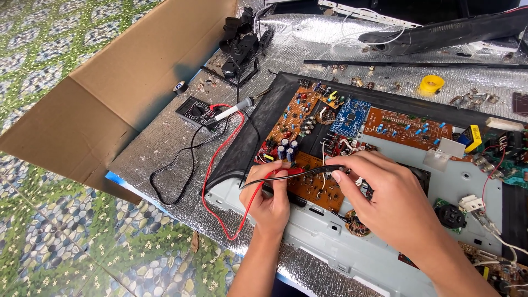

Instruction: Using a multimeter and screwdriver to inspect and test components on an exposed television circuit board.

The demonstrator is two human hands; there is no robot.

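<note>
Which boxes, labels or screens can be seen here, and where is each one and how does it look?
Cardboard box: opened flat at the left, plain brown, lying on the patterned floor beside the silver mat.
Meter: small black device with a round dial, on the silver mat left of the circuit boards; no lit screen can be made out.
Tape roll: small yellow ring near the top right.
No readable labels stand out.

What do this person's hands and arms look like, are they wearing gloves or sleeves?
No gloves: the left hand and the right hand are both bare. The forearms are uncovered as far as the picture's bottom edge, with no sleeves, watch, rings or bracelets visible. The fingernails look short.
</note>
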